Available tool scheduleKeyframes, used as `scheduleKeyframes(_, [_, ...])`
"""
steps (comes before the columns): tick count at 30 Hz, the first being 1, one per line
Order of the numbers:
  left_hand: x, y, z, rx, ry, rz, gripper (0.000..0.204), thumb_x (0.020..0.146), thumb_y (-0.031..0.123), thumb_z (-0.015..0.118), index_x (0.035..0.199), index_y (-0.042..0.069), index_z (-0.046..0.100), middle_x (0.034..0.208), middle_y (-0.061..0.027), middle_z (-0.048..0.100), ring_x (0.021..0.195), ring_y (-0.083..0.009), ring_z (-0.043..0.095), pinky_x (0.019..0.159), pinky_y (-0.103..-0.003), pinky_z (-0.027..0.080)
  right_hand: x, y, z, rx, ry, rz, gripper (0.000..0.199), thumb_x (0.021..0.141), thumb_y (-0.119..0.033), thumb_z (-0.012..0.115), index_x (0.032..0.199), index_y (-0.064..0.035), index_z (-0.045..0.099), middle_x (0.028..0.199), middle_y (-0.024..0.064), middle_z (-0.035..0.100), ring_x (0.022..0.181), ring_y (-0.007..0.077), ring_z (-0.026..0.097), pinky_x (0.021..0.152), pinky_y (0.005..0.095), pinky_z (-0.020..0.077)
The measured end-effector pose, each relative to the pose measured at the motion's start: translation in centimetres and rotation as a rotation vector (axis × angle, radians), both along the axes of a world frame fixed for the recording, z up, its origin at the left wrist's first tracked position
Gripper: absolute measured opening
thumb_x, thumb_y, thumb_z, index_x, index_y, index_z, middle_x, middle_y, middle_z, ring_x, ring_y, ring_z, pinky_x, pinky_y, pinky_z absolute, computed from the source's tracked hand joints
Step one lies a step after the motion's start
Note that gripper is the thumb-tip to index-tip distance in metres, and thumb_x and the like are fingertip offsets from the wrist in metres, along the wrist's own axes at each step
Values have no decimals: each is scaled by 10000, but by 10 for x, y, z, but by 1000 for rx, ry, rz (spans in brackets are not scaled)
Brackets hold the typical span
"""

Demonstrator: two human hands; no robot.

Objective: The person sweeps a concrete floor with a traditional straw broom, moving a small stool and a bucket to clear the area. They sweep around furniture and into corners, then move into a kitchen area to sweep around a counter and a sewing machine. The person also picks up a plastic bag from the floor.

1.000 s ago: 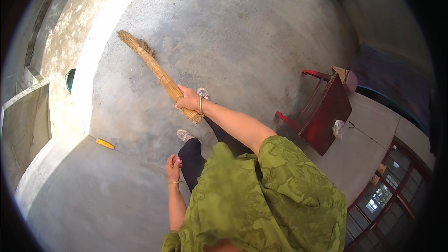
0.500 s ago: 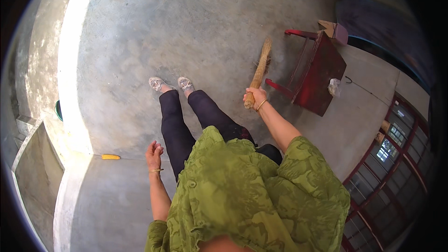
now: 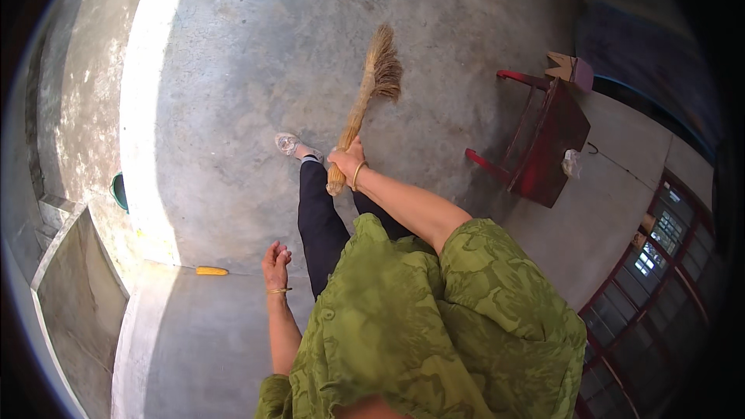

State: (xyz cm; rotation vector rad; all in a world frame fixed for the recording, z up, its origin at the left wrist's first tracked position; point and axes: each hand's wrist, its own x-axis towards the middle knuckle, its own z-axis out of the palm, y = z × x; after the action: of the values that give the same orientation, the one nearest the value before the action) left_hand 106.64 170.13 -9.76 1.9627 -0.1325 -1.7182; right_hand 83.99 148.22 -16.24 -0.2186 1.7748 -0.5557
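Observation:
A short straw broom point(image 3: 365, 93) slants up and away in front of my legs. Its thick bound handle sits in my right hand point(image 3: 348, 160), which is wrapped around it near the butt end. The bristles fan out to the right at the far end, over the concrete floor; whether they touch it I cannot tell. My left hand point(image 3: 276, 265) hangs beside my left leg, holding nothing, its fingers loosely bent and apart. A yellow corn cob point(image 3: 212, 271) lies on the floor left of that hand.
To the right stands a dark red wooden table point(image 3: 552, 147) with a crumpled clear bag point(image 3: 571, 163) on it. Red-framed windows point(image 3: 652, 256) are at the lower right. A green bucket point(image 3: 119, 191) is by the low wall at the left, past a sunlit strip of floor.
My right hand has swung the broom from the right side to the left, in front of my legs, and its bristles now show fully. The left hand keeps its loose pose.

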Motion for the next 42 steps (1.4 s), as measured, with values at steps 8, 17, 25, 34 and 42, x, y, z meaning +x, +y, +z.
scheduleKeyframes(8, [48, -8, -2, 19, -19, 17, 363, 827, 49, 524, 1176, -30, 459, 983, -112, 570, 785, -172, 590, 687, -271, 507, 128, -37, 42, 82, -1, 759, 935, 603, -46, 614, 1370, -1, 81, 1053, 198, 515, 924, 246, 558, 741, 311, 469])
scheduleKeyframes(17, [65, -55, -6, 82, -44, -45, 355, 834, 65, 528, 1171, -27, 464, 961, -104, 571, 775, -166, 587, 684, -272, 507, 2, -71, 114, -186, -208, 761, 876, 622, -20, 617, 1372, -9, 166, 798, 119, 567, 540, 135, 553, 500, 272, 457])
scheduleKeyframes(25, [40, -123, -29, 22, 10, -269, 361, 839, 70, 516, 1179, -35, 453, 965, -112, 564, 797, -171, 584, 708, -279, 504, -146, -14, 145, 158, -3, 58, 932, 691, 13, 577, 1402, -132, -8, 720, 91, 523, 481, 162, 540, 396, 316, 467])
scheduleKeyframes(34, [-50, -220, -31, -173, 213, -498, 371, 845, 68, 546, 1197, -13, 459, 1014, -105, 574, 885, -177, 574, 791, -282, 473, -298, 118, 13, 259, -320, -885, 219, 729, 3, 563, 863, -60, 402, 662, 100, 500, 478, 215, 535, 427, 364, 480])
scheduleKeyframes(42, [-28, -181, -28, -115, 104, -678, 373, 835, 19, 535, 1196, -18, 449, 1016, -114, 572, 916, -164, 552, 818, -275, 459, -101, -7, -79, 28, 142, -601, 643, 600, -26, 629, 1182, 38, 360, 1011, 180, 519, 871, 275, 562, 745, 381, 481])
